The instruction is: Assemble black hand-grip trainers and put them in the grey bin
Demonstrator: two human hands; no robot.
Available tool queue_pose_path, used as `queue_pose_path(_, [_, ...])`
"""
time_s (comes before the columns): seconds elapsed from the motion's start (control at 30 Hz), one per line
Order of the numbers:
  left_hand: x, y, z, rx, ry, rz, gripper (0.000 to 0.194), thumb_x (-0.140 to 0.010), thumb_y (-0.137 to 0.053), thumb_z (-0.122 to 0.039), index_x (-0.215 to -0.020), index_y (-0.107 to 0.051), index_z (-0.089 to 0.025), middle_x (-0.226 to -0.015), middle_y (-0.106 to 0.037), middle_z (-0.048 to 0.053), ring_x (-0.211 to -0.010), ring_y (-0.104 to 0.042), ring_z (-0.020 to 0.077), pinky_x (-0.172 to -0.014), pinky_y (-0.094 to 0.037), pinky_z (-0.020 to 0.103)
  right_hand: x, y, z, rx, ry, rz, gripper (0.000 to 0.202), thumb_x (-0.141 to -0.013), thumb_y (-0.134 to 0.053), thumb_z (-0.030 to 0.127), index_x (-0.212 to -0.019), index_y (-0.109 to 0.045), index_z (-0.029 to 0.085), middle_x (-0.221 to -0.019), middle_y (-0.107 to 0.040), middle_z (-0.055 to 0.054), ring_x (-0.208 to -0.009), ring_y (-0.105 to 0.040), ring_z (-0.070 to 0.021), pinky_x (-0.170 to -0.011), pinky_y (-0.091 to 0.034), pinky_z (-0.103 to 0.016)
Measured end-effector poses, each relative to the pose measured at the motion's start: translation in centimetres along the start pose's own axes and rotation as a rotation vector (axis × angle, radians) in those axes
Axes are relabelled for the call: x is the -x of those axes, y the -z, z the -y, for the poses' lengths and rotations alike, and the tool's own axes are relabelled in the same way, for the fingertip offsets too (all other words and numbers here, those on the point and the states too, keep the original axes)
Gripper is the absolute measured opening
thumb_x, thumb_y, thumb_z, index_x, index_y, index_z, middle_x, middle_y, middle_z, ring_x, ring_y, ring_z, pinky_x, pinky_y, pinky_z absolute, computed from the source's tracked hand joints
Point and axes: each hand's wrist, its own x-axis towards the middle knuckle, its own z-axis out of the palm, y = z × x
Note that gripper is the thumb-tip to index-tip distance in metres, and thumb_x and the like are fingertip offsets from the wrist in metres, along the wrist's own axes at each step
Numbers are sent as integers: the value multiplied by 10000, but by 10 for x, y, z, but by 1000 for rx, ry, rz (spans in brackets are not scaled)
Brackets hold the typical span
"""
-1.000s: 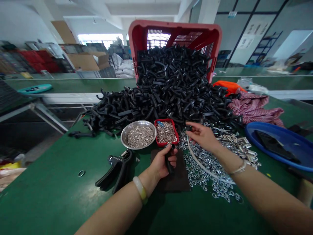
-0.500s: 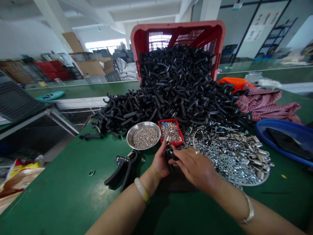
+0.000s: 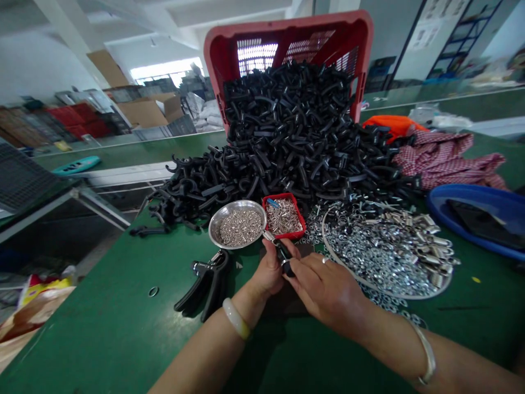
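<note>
My left hand [image 3: 268, 273] is closed around a black plastic hand-grip handle [image 3: 283, 253], with a metal coil spring [image 3: 269, 236] jutting from its far end. Fingers of my right hand [image 3: 328, 284] pinch the near end of the same part, by a dark round piece. Both hands meet above a dark mat [image 3: 287, 303]. To their left lies a black hand-grip exerciser [image 3: 209, 282] with two legs and a spring at its top. Just beyond the hands stand a metal bowl [image 3: 211, 232] of small metal pieces and a red tray [image 3: 304, 224] of pins.
A large heap of black handles [image 3: 287, 158] spills from a tipped red crate [image 3: 213, 60]. On the right are a round tray [image 3: 328, 241] of nuts and springs, a blue tray [image 3: 435, 200] and a checked cloth [image 3: 443, 158]. One metal ring [image 3: 153, 291] lies left.
The held handle has turned, so its spring now points up and left toward the bowl. My right hand has shifted slightly down along it. The whole view has tilted a little.
</note>
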Motion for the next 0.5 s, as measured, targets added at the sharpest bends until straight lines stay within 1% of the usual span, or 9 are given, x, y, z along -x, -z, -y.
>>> queue_pose_path(0.03, [-1,1,1,-34,-20,-10,618,-634,-393,-758,-632,-522,-154,-594,-491,8,-569,-450,116,-572,-370,239,1,-2,-4,-43,-45,14,173,-862,-417,197,-894,-575,137,-725,-604,-87,-672,-550,-194,-591,-450,-311])
queue_pose_path(0.1, [-2,2,3,-112,-53,-60,577,-642,-456,-715,-680,-550,-146,-620,-507,8,-579,-449,111,-564,-361,226,3,-7,-12,-138,-162,46,218,-880,-412,305,-876,-559,145,-705,-590,-71,-640,-543,-181,-580,-431,-298])
queue_pose_path(0.17, [-4,1,6,-189,-54,-126,507,-687,-487,-651,-703,-547,-148,-595,-493,-5,-539,-422,96,-517,-331,213,3,-13,-21,-211,-321,79,301,-887,-374,400,-850,-543,154,-682,-576,-61,-617,-538,-173,-574,-410,-290])
queue_pose_path(0.23, [-5,0,9,-262,-38,-174,410,-721,-531,-569,-708,-526,-159,-541,-459,-29,-486,-385,83,-466,-292,205,2,-20,-30,-317,-499,118,375,-897,-301,452,-778,-522,173,-646,-556,-48,-597,-529,-164,-559,-387,-281])
queue_pose_path(0.3, [-6,-1,11,-311,-43,-220,310,-713,-613,-466,-740,-525,-170,-526,-451,-47,-470,-377,75,-449,-278,195,2,-26,-36,-553,-712,214,482,-899,-205,510,-657,-473,190,-560,-505,-22,-521,-489,-138,-501,-357,-259])
queue_pose_path(0.37, [-6,-1,11,-312,-40,-267,276,-690,-663,-396,-793,-531,-176,-549,-471,-54,-472,-389,67,-448,-287,185,2,-30,-41,-879,-928,374,567,-869,-130,598,-580,-408,198,-455,-409,20,-401,-381,-100,-403,-279,-227])
queue_pose_path(0.4, [-6,-2,11,-290,-10,-283,287,-688,-665,-397,-809,-525,-178,-552,-472,-57,-463,-388,63,-442,-288,183,3,-31,-44,-1026,-999,455,589,-849,-112,636,-563,-385,199,-420,-361,39,-359,-314,-83,-367,-225,-213])
queue_pose_path(0.43, [-6,-3,10,-259,36,-290,306,-690,-655,-419,-817,-514,-179,-549,-468,-59,-449,-386,60,-431,-287,182,3,-32,-45,-1134,-1034,511,597,-834,-119,659,-560,-379,196,-405,-336,50,-342,-268,-72,-351,-181,-201])
queue_pose_path(0.5, [-6,-5,9,-212,114,-298,358,-684,-634,-479,-821,-492,-180,-527,-446,-69,-417,-375,54,-405,-275,178,2,-32,-49,-1255,-1033,563,585,-831,-170,661,-568,-391,188,-400,-338,57,-339,-232,-59,-344,-136,-183])
